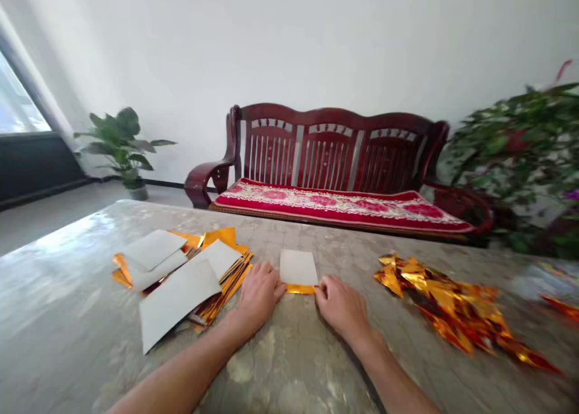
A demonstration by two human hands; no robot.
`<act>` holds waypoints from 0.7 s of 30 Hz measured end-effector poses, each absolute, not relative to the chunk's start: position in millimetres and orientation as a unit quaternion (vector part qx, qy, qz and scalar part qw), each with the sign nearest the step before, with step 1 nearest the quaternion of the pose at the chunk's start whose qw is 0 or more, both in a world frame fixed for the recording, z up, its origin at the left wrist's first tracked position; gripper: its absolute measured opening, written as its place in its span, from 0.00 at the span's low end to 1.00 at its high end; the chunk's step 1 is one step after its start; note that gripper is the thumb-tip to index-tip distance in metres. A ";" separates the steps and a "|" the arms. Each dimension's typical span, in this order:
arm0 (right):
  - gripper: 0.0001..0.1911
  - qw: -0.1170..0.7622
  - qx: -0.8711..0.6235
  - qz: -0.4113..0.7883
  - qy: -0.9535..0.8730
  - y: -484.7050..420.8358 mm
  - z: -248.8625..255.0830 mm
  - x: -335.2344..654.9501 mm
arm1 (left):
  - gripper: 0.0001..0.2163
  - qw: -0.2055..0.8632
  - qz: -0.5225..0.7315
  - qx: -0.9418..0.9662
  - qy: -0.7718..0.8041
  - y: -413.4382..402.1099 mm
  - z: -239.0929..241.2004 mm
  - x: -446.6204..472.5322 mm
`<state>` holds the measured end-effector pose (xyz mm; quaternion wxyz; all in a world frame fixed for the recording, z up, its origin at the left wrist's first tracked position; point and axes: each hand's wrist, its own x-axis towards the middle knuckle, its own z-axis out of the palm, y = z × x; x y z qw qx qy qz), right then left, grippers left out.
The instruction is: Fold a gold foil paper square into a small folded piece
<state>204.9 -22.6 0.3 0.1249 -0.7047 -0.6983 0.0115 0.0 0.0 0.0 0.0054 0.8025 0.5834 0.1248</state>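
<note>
both hands pinching gold foil sheet [298,274] at frame center; left hand [259,293] gripping its left edge, right hand [340,305] its right; flat sheet stack [181,275] sitting left, folded pile [456,308] right, all lying on marble table [67,317]

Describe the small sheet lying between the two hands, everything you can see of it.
The sheet is a small rectangle, matte white-grey on its upturned face, apparently foil-backed paper. Its near edge is folded over into a narrow shiny gold strip. It lies flat on the marbled table. The left hand touches the strip's left end, the right hand its right end; pinching or pressing cannot be told.
</note>
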 end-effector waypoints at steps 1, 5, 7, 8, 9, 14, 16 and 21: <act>0.07 0.125 -0.705 0.010 -0.698 -23.2 0.3 204.9 | 0.11 0.005 0.125 0.802 0.584 0.1 0.1 0.3; 0.07 0.129 -0.704 0.003 -0.698 -25.3 -0.1 205.2 | 0.11 0.008 0.127 0.801 0.585 -1.0 2.6 1.4; 0.07 0.133 -0.701 0.001 -0.700 -26.0 -0.7 205.8 | 0.10 0.014 0.129 0.801 0.585 -2.6 5.2 2.0; 0.06 0.136 -0.701 0.001 -0.700 -26.2 -1.0 206.1 | 0.09 0.018 0.132 0.800 0.586 -3.4 6.5 2.2; 0.06 0.138 -0.701 0.002 -0.699 -26.5 -1.3 206.3 | 0.08 0.022 0.136 0.798 0.587 -4.3 7.6 2.4; 0.07 0.144 -0.705 0.008 -0.694 -26.8 -1.6 206.3 | 0.07 0.022 0.166 0.796 0.582 -7.8 8.6 3.7; 0.07 0.144 -0.706 0.009 -0.693 -26.8 -1.0 205.6 | 0.09 0.014 0.180 0.808 0.560 -8.0 6.7 4.7; 0.07 0.138 -0.714 0.016 -0.686 -26.9 1.0 204.2 | 0.13 0.004 0.198 0.864 0.462 -4.7 0.2 6.7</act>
